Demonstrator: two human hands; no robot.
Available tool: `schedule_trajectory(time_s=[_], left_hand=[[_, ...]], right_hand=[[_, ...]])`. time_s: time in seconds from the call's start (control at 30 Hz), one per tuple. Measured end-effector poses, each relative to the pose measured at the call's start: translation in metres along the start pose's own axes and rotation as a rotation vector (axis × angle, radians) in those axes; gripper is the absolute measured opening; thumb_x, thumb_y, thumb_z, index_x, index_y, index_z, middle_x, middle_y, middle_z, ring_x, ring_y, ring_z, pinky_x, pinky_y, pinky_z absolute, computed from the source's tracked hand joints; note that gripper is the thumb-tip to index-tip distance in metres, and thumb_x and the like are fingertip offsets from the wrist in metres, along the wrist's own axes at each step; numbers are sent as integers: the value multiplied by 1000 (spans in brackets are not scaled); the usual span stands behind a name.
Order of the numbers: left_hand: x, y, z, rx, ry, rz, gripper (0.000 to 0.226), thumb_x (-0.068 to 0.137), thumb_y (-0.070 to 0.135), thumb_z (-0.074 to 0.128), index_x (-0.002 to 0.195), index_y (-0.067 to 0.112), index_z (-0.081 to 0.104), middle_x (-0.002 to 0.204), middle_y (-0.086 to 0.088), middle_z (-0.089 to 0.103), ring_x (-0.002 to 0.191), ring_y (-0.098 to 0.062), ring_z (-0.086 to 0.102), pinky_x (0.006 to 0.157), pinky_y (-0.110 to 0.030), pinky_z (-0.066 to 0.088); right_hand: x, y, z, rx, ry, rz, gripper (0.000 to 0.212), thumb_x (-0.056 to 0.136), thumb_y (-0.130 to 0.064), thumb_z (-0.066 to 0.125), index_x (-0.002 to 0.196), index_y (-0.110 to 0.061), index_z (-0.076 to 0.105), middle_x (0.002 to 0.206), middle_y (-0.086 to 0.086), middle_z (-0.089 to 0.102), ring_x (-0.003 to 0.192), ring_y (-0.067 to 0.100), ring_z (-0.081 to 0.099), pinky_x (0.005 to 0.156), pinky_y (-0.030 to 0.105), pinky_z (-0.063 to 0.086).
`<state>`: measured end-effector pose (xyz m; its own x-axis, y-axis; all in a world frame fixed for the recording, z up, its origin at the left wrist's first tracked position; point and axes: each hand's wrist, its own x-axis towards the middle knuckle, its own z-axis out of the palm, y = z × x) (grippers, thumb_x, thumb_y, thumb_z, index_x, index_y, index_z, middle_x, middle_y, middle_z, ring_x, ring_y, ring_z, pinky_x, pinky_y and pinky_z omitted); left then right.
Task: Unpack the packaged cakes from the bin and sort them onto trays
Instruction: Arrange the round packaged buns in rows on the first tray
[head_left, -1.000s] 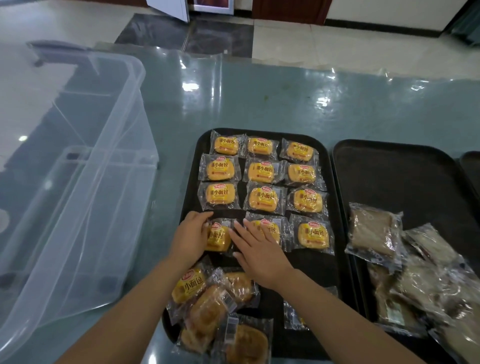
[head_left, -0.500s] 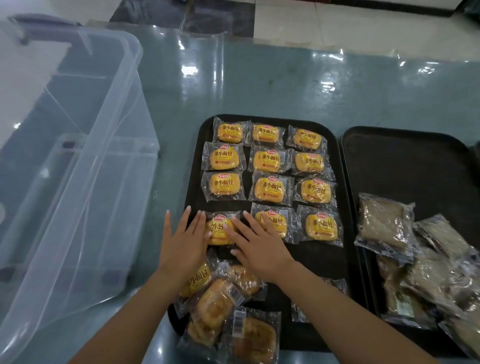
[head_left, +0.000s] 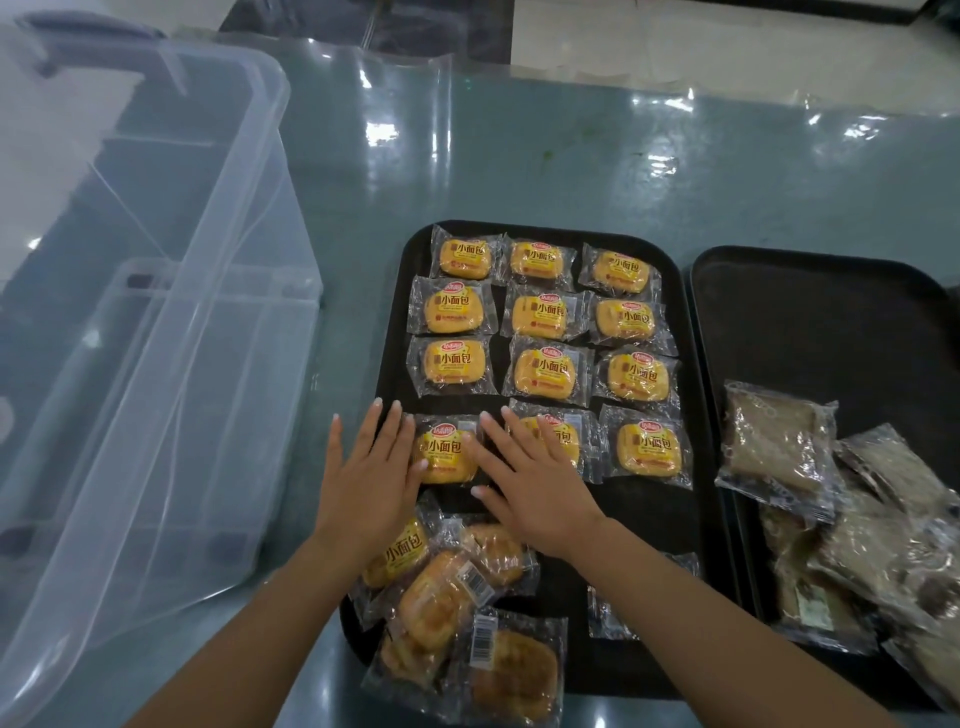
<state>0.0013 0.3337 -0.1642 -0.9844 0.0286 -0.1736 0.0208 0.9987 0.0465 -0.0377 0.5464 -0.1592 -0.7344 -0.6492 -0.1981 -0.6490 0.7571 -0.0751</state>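
A glossy teal bench (head_left: 519, 171) carries the black tray (head_left: 670, 525); tiled floor lies beyond. Nearest on the tray, loose cakes (head_left: 457, 613) lie jumbled at all angles. Past them, both hands lie flat, fingers straight: left hand (head_left: 366, 483) and right hand (head_left: 530, 488) flank a yellow cake (head_left: 445, 457), long axis crosswise. Farther, rows (head_left: 540, 317) sit alike. Left of the tray stands the clear bin (head_left: 150, 332); right, a second tray (head_left: 831, 322) with brown cakes (head_left: 779, 441).
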Motion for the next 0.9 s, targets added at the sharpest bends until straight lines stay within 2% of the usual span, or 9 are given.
schedule_trajectory(time_s=[0.1, 0.17, 0.23, 0.3, 0.47, 0.63, 0.77, 0.83, 0.9], left_hand=[[-6, 7, -1, -128, 36, 221, 52, 96, 41, 26, 142, 20, 38, 148, -5, 39, 138, -19, 23, 110, -47, 26], [-11, 16, -2, -166, -25, 278, 54, 97, 46, 21, 146, 24, 27, 151, -1, 33, 139, -16, 18, 110, -43, 19], [-13, 20, 0, -210, -70, 264, 59, 95, 55, 9, 148, 30, 9, 157, 2, 13, 143, -14, 1, 113, -38, 2], [-13, 22, 2, -234, -115, 240, 65, 89, 62, -1, 147, 34, -4, 156, 7, -9, 143, -11, -16, 113, -31, -10], [-6, 21, 8, -159, -104, 225, 65, 88, 62, -10, 146, 35, -15, 156, 7, -19, 141, -9, -25, 116, -36, -11], [2, 23, 12, -89, -98, 213, 66, 90, 60, -9, 149, 31, -10, 156, 3, -16, 143, -15, -22, 116, -41, -9], [3, 22, 10, -112, -90, 219, 67, 91, 61, -7, 150, 31, -1, 158, 3, -7, 144, -15, -15, 117, -44, -9], [1, 23, 4, -123, -83, 228, 70, 89, 63, -11, 150, 30, 1, 158, 3, -6, 144, -14, -15, 117, -45, -10], [-4, 30, -5, -154, -90, 258, 71, 88, 63, -12, 149, 30, -3, 157, 4, -11, 143, -12, -18, 116, -42, -12]], right_hand=[[-15, 16, 4, -2, 28, 80, 56, 100, -52, 19, 149, -27, 22, 156, 6, 24, 145, 28, 15, 115, 50, 9], [-30, 28, 8, 6, 15, 143, 57, 100, -53, 18, 149, -27, 24, 157, 6, 23, 146, 28, 13, 118, 50, 15], [-43, 38, 11, 18, -12, 174, 57, 100, -54, 17, 150, -28, 24, 158, 6, 21, 146, 27, 13, 115, 50, 22], [-50, 44, 14, 29, -45, 160, 58, 100, -55, 14, 152, -30, 17, 159, 4, 13, 146, 27, 10, 115, 48, 20], [-49, 45, 15, 57, -58, 152, 60, 99, -58, 8, 152, -32, 11, 160, 4, 7, 147, 27, 4, 115, 46, 12], [-49, 43, 18, 45, -72, 148, 62, 98, -59, 11, 152, -31, 0, 160, 5, 1, 146, 29, -2, 114, 46, 4], [-49, 44, 10, 27, -125, 117, 65, 95, -62, 4, 150, -32, -14, 157, 3, -20, 143, 24, -24, 117, 44, -9], [-51, 46, 3, 17, -105, 101, 63, 97, -59, 9, 150, -33, -12, 157, 2, -19, 143, 22, -24, 116, 43, -11], [-59, 47, -3, 8, -53, 107, 62, 98, -57, 12, 151, -29, -2, 159, 3, -8, 146, 23, -13, 118, 43, -5]])
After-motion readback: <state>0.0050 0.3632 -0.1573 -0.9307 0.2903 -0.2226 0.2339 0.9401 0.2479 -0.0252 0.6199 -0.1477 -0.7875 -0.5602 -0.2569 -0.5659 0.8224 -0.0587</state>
